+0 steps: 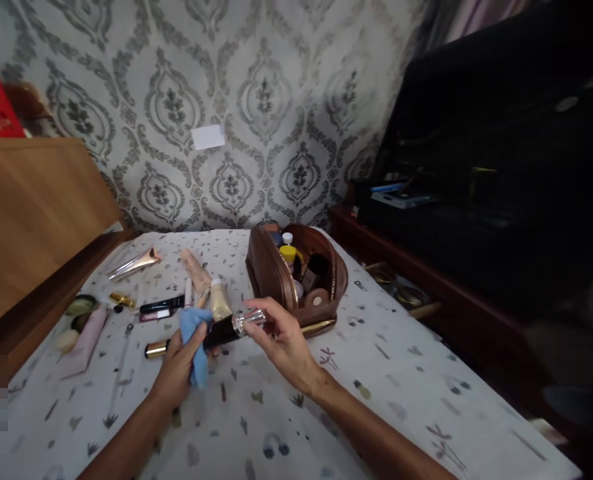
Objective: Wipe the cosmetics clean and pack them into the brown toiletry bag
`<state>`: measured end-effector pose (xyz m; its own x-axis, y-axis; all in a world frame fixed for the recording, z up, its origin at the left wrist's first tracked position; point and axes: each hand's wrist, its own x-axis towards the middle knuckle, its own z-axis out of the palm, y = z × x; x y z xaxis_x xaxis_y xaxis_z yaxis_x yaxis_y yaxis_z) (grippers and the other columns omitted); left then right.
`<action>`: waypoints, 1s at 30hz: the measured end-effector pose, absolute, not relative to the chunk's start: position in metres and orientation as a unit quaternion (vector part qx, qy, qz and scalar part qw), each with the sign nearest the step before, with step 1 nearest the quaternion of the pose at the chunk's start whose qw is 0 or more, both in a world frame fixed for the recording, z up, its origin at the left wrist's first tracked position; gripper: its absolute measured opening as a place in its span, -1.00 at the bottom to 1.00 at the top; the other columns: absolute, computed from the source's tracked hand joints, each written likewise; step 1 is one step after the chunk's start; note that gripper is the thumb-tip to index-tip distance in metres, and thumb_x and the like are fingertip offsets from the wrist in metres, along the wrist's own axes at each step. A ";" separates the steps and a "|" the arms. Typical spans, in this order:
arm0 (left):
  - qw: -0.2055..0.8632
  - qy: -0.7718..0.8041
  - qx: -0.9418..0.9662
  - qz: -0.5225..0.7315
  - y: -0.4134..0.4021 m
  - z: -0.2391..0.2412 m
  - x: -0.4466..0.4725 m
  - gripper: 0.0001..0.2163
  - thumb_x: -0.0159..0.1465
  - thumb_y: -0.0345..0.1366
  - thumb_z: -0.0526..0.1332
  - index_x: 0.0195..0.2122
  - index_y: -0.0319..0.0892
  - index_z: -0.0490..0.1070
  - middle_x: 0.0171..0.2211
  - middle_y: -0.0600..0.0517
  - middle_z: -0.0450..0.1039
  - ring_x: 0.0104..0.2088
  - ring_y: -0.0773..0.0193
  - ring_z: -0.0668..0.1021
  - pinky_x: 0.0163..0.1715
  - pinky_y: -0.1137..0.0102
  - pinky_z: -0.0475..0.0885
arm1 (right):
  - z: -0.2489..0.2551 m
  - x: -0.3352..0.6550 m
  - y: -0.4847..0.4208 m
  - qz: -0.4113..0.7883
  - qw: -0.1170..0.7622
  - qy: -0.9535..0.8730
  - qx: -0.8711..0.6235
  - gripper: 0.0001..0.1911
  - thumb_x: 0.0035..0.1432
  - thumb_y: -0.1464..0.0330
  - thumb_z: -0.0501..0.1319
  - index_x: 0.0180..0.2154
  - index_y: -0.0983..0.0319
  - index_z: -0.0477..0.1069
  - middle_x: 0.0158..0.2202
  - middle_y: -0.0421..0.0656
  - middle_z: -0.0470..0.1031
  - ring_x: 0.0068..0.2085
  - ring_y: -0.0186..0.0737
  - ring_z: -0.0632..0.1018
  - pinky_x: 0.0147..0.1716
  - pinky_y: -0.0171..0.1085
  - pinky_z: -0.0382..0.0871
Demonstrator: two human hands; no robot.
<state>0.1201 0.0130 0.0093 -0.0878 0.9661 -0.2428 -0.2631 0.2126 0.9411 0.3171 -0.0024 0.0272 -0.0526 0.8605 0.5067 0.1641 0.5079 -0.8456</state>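
My left hand (179, 363) is closed round a small blue cloth (195, 337) pressed against a dark cosmetic tube (226, 330) with a silver cap. My right hand (281, 337) pinches the silver cap end of that same tube, which lies level above the white patterned table cover (401, 373). Just behind the hands stands an open brown leather cosmetics bag (276, 273) with a yellow-topped bottle (289, 252) and other items inside.
Several cosmetics lie left of the bag: a rose-gold tube (135, 263), beige tubes (196, 270), a black stick (162, 305), a gold lipstick (121, 299), a pink tube (90, 333). A wooden headboard (31, 213) rises on the left. A dark cabinet (476, 200) stands right.
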 end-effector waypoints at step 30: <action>0.493 0.428 0.693 0.306 -0.021 0.067 0.225 -0.64 0.04 -0.01 0.43 -0.16 -0.03 0.63 -0.32 -0.05 0.60 -0.38 0.08 0.59 -0.34 0.31 0.53 | 0.047 0.427 -0.091 0.235 0.625 -0.617 -0.416 -0.81 0.24 0.34 0.30 -0.09 0.14 0.46 -0.27 -0.15 0.57 -0.30 -0.25 0.59 -0.34 -0.32 0.51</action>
<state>0.2245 -0.0211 0.0668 0.4458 0.8952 0.0020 0.2922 -0.1476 0.9449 0.4268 -0.0910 0.0466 0.1278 0.8080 0.5752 0.2198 0.5424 -0.8108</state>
